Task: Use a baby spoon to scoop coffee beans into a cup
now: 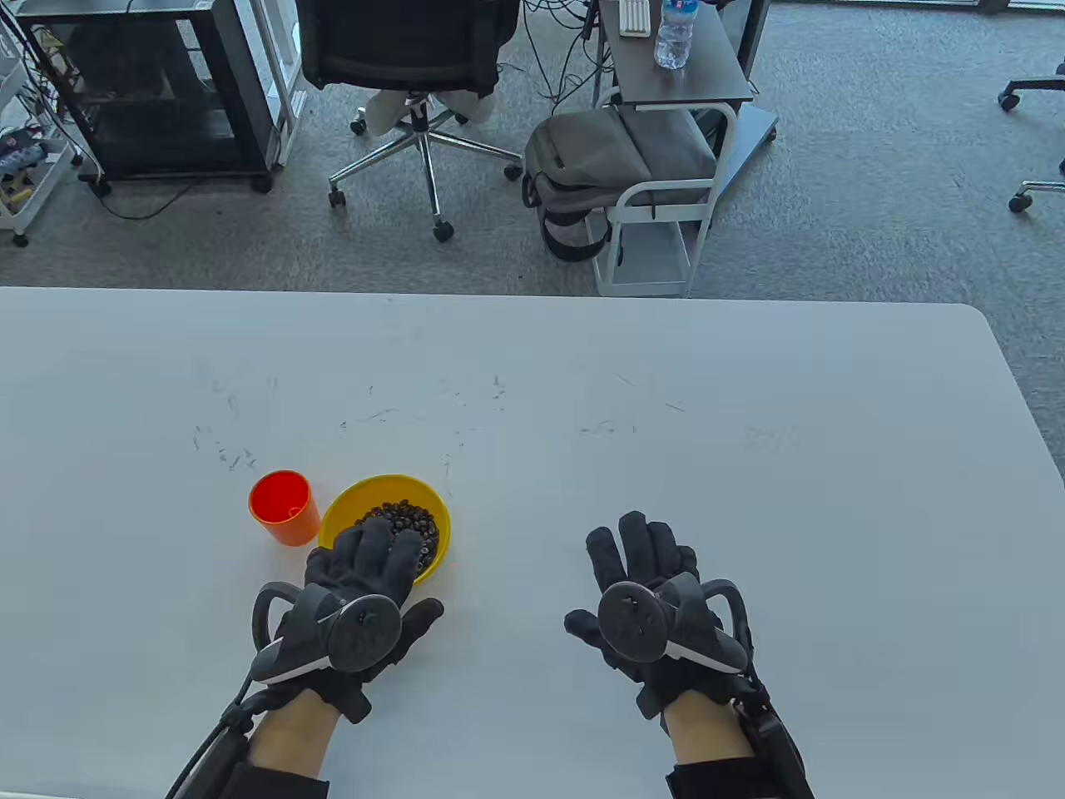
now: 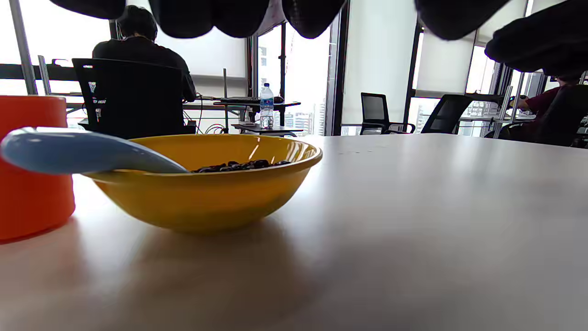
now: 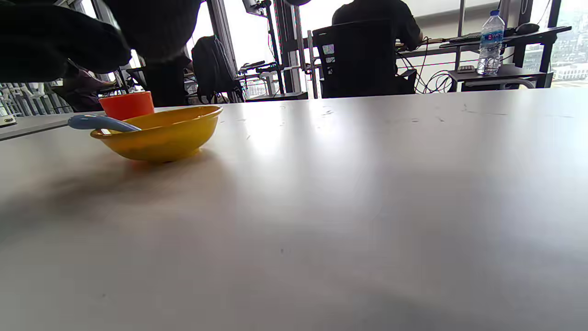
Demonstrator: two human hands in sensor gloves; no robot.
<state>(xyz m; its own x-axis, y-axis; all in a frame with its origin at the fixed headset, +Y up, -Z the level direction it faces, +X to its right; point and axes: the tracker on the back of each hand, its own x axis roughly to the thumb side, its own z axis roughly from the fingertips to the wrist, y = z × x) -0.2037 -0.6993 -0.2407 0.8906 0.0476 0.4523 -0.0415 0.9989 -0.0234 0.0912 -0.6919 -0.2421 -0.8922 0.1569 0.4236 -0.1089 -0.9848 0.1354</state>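
A yellow bowl point(image 1: 366, 488) of coffee beans point(image 1: 409, 518) stands left of centre near the table's front, with an orange cup point(image 1: 284, 506) just left of it. A light blue baby spoon point(image 2: 69, 151) rests in the bowl point(image 2: 206, 197), its handle sticking out over the rim toward the cup point(image 2: 32, 170). My left hand point(image 1: 398, 574) hovers open over the bowl's near edge and hides the spoon in the table view; its fingers point(image 2: 229, 16) hang above the spoon without touching it. My right hand point(image 1: 606, 574) is open and empty, fingers spread over the table, right of the bowl.
The white table point(image 1: 749, 466) stretches far and right of the hands, its rounded far right corner in view. Beyond it on the floor are an office chair point(image 1: 416, 83) and a side cart point(image 1: 666, 166) with a water bottle point(image 1: 674, 33).
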